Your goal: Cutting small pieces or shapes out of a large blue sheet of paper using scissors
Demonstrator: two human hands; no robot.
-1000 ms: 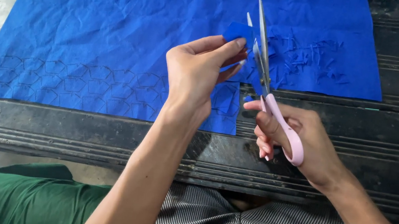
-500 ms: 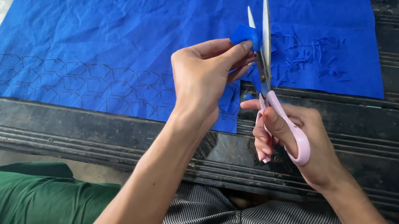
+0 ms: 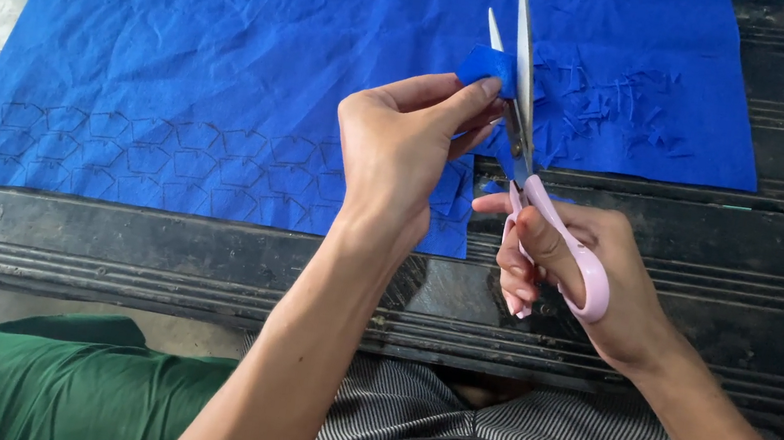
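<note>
Head view: left hand point(image 3: 400, 156) pinches a small blue piece point(image 3: 486, 64) between thumb and fingertips, just above the blue cloth point(image 3: 232, 58) spread on the dark bench point(image 3: 155, 259). Right hand point(image 3: 572, 274) grips pink-handled scissors point(image 3: 524, 137), fingers through the loops, blades slightly parted and pointing away beside the piece. Compared with a second ago, both hands and the scissors have shifted a little up the cloth, and the pinch looks tighter. Blue snippets point(image 3: 619, 109) lie scattered to the right.
</note>
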